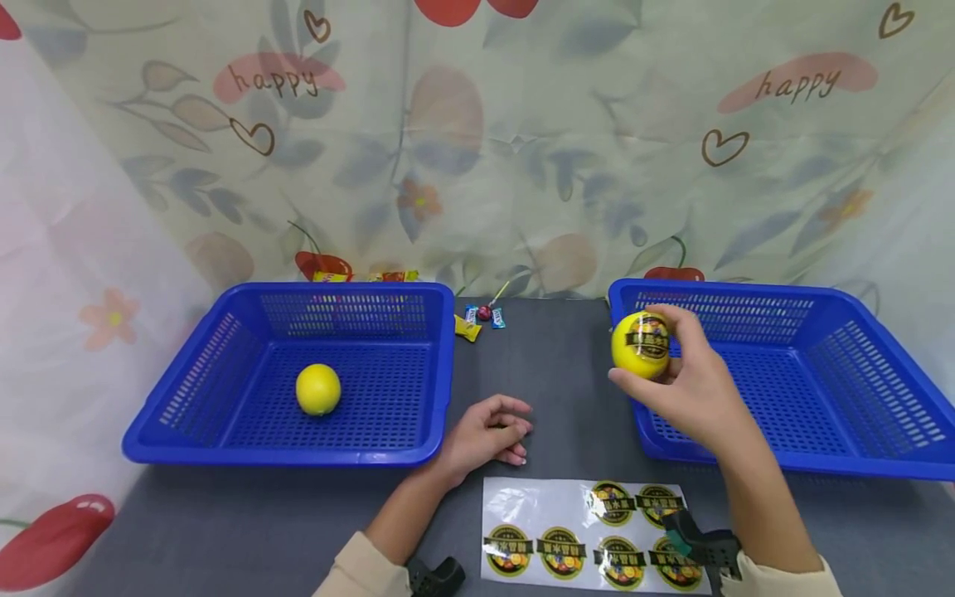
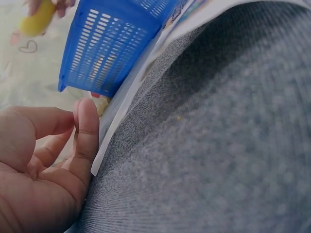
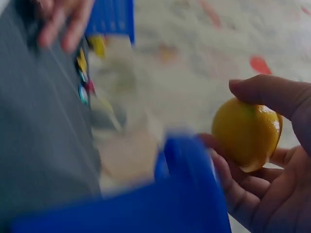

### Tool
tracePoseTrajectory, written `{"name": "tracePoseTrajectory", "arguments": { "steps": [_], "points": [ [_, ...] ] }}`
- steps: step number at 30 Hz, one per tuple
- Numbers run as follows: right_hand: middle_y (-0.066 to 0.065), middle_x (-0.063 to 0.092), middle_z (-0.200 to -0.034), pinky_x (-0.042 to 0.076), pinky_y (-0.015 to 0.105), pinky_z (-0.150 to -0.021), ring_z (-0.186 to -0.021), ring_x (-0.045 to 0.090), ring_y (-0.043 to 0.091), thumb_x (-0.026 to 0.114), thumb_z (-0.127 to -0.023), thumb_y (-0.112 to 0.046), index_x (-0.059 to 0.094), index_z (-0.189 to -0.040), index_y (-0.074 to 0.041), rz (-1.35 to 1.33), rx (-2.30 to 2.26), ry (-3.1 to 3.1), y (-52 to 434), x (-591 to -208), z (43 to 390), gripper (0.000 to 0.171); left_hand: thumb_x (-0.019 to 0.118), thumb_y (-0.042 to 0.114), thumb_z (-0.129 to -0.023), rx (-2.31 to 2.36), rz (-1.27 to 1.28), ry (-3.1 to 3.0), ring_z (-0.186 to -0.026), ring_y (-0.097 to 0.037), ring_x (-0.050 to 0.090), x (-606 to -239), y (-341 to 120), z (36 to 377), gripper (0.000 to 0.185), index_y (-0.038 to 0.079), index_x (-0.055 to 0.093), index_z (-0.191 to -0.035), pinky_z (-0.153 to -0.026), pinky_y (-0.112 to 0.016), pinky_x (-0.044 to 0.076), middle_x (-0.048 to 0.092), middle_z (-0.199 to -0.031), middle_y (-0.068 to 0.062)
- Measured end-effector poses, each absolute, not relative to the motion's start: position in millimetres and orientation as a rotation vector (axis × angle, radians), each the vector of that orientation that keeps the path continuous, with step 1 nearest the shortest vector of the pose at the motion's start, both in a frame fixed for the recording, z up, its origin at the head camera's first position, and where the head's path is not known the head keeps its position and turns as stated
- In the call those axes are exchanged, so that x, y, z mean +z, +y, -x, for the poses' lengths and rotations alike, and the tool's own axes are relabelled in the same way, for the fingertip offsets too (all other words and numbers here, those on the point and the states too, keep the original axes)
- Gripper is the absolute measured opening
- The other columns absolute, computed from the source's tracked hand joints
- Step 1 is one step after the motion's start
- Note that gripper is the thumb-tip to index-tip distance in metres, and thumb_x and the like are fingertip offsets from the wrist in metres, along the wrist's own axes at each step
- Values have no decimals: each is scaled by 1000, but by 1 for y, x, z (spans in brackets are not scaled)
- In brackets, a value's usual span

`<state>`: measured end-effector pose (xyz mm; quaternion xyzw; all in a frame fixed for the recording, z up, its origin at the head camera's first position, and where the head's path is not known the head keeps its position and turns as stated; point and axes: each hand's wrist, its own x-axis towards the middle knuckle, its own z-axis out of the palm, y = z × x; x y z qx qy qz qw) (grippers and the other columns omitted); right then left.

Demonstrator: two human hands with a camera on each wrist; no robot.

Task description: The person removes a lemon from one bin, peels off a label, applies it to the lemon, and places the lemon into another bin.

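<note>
**Labelled lemon held over the right basket's corner**

The fingers point(image 1: 675, 327) of the right hand point(image 1: 690, 385) are curled round a yellow lemon point(image 1: 640, 345), thumb beneath and fingertips over the top, so that a round sticker on its skin faces the head camera. The lemon is held in the air at the near-left corner of the right basket point(image 1: 821, 390), just above its rim. In the right wrist view the same lemon point(image 3: 247, 133) is seen cradled between thumb and fingers (the picture is blurred, so how firmly it is pressed cannot be told).

The left hand point(image 1: 485, 435) is laid on the grey table point(image 1: 552, 390) with its fingers loosely curled and nothing in them, just beside the left basket point(image 1: 224, 365), where a second, unlabelled lemon point(image 1: 318, 389) lies. A sheet of stickers point(image 1: 593, 535) is spread in front of both hands, and a few wrapped sweets point(image 1: 481, 317) lie between the baskets at the back.

The lemon is judged light, firm and a little waxy; it is best taken round its widest part, with the sticker's edges left unrubbed.
</note>
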<state>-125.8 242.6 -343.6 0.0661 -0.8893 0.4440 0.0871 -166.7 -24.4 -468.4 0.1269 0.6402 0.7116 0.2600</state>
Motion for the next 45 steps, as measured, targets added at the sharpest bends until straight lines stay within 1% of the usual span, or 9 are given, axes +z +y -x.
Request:
{"name": "tracePoseTrajectory", "arguments": {
  "steps": [3, 8, 11, 14, 20, 24, 29, 36, 45],
  "points": [
    [25, 41, -135, 57, 30, -67, -93, 66, 41, 80, -87, -25, 23, -151, -7, -92, 1203, -2708, 268, -343, 128, 88, 56, -4, -99, 1927, -367, 1735, -73, -15, 65, -469, -24, 166, 32, -9, 52, -130, -70, -34, 60, 64, -107, -22],
    [31, 46, -129, 55, 40, -68, -92, 61, 40, 82, -84, -25, 25, -149, 2, -40, 1018, -2899, 298, -351, 135, 91, 57, -6, -96, 1925, -377, 1740, -73, -16, 66, -468, -24, 166, 34, -9, 53, -130, -70, -34, 60, 64, -106, -22],
    [31, 53, -120, 52, 46, -70, -90, 59, 39, 83, -81, -28, 31, -144, 7, -26, 913, -3001, 306, -358, 141, 89, 57, -7, -95, 1922, -368, 1738, -73, -16, 66, -468, -24, 166, 35, -9, 53, -130, -69, -32, 60, 64, -106, -22],
    [29, 59, -111, 49, 51, -71, -88, 58, 38, 84, -79, -32, 37, -138, 8, -3, 791, -3093, 307, -366, 145, 85, 57, -7, -95, 1921, -364, 1737, -73, -16, 66, -468, -25, 166, 34, -9, 53, -130, -69, -32, 60, 64, -106, -22],
    [24, 61, -104, 49, 53, -73, -88, 57, 37, 85, -77, -31, 42, -135, 7, -16, 738, -3230, 301, -375, 149, 81, 57, -7, -96, 1920, -386, 1734, -73, -15, 66, -469, -26, 166, 35, -10, 52, -130, -70, -33, 60, 64, -107, -23],
    [25, 60, -105, 48, 54, -74, -89, 57, 38, 85, -77, -29, 42, -133, 8, -42, 738, -3273, 298, -378, 150, 79, 57, -7, -96, 1926, -390, 1732, -73, -15, 66, -469, -26, 165, 34, -10, 52, -130, -70, -33, 60, 64, -107, -23],
    [21, 62, -103, 47, 52, -73, -86, 56, 35, 83, -77, -27, 47, -130, 6, -80, 715, -3296, 296, -381, 152, 71, 57, -7, -96, 1926, -386, 1745, -73, -15, 66, -469, -26, 165, 34, -10, 53, -130, -71, -34, 60, 64, -106, -22],
    [29, 59, -116, 48, 61, -82, -100, 57, 43, 82, -80, -27, 48, -130, 7, -106, 751, -3288, 295, -382, 154, 69, 57, -6, -97, 1923, -389, 1750, -73, -15, 66, -468, -25, 165, 33, -10, 53, -129, -71, -34, 60, 65, -105, -22],
    [35, 53, -124, 46, 64, -87, -107, 54, 48, 82, -83, -26, 42, -134, 8, -34, 808, -3297, 295, -380, 154, 73, 56, -6, -97, 1919, -390, 1748, -74, -15, 66, -468, -26, 165, 33, -10, 53, -130, -71, -34, 60, 65, -105, -21]
  ]
}}
